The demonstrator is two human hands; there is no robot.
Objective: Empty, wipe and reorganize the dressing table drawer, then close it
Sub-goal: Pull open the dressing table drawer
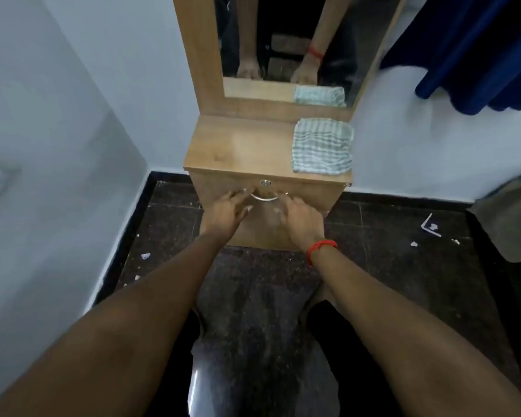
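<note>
A small wooden dressing table (241,145) stands against the white wall, with a mirror above it. Its drawer front (313,192) is flush with the cabinet, so the drawer is closed, with a round lock (265,183) and a curved metal handle (264,198) below it. My left hand (224,213) and my right hand (301,219) rest against the drawer front on either side of the handle, fingers spread; neither clearly grips it. A folded green-and-white striped cloth (322,145) lies on the right of the tabletop. The drawer's contents are hidden.
The floor is dark speckled tile (388,251) with small white scraps of litter. A blue curtain (478,55) hangs at the upper right and a grey-brown fabric object (512,218) sits at the right edge. White walls close in on the left.
</note>
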